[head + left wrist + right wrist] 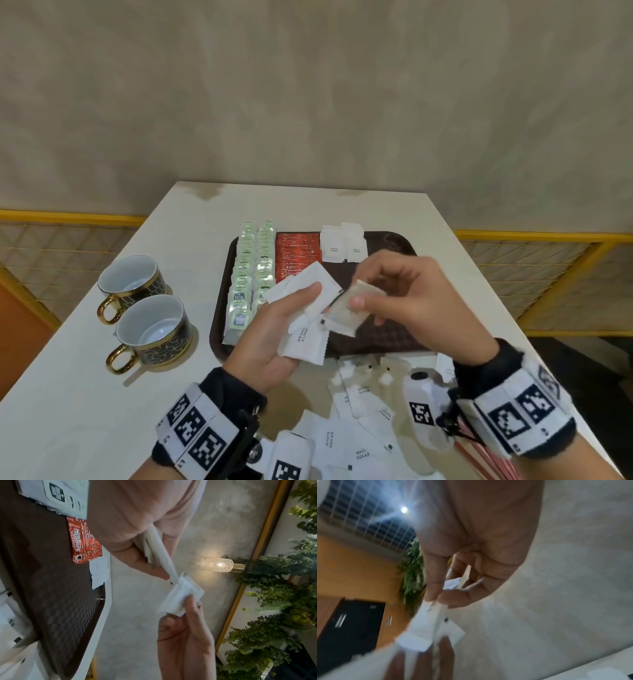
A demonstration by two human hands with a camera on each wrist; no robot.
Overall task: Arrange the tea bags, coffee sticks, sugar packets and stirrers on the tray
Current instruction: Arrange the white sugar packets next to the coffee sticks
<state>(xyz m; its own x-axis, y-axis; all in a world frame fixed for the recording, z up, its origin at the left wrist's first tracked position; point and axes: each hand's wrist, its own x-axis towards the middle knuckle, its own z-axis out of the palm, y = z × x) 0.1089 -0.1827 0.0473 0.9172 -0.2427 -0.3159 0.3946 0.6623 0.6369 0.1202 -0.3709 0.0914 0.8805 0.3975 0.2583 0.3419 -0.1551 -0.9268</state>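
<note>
Loose sugar packets litter the worktop at bottom centre of the head view, just below the tray. Above them, mid-frame, left hand grips a fanned bunch of packets, fingers curled round it. Right hand pinches one packet, thumb & forefinger, touching the bunch's right edge. Sugar row sits upper centre, beyond both hands, right hand nearer. Tea bags & coffee sticks lie left of it. Probably next: packet goes up-frame to that row.
</note>
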